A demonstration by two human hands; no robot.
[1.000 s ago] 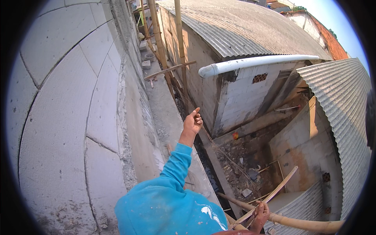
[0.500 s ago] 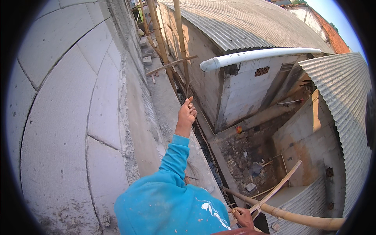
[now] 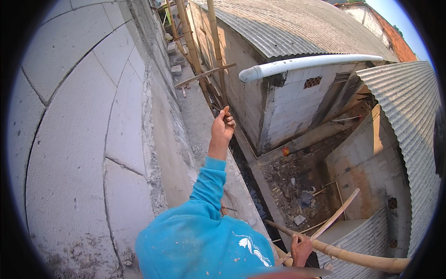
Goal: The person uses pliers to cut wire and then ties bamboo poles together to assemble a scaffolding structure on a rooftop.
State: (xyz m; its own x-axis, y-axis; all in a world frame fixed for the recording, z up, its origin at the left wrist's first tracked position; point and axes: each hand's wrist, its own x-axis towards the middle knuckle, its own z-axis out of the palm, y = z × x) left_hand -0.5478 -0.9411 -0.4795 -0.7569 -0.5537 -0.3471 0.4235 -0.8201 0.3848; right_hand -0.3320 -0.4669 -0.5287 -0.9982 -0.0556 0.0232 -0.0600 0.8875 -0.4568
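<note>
My left hand [image 3: 223, 128] reaches forward over the narrow concrete ledge [image 3: 192, 111], in a blue sleeve [image 3: 209, 183]. Its thumb and fingertips are pinched together; what they hold, if anything, is too fine to make out. Down at the lower right, my right hand [image 3: 301, 249] is closed at the bamboo pole [image 3: 353, 255], its fingers curled over the pole. A split bamboo strip [image 3: 341, 209] slants up from beside that hand. Thin brown strands [image 3: 232, 201] show faintly beside my left sleeve.
A pale block wall [image 3: 69, 149] rises at the left. Upright bamboo poles [image 3: 188, 37] with a wooden crosspiece [image 3: 204, 76] stand ahead. A white pipe [image 3: 306, 66] juts below a corrugated roof [image 3: 297, 28]. A deep drop to littered ground [image 3: 297, 186] lies right of the ledge.
My right hand has moved up and right onto the bamboo pole. My left hand has risen slightly; the strands seen above its fingers are no longer distinct.
</note>
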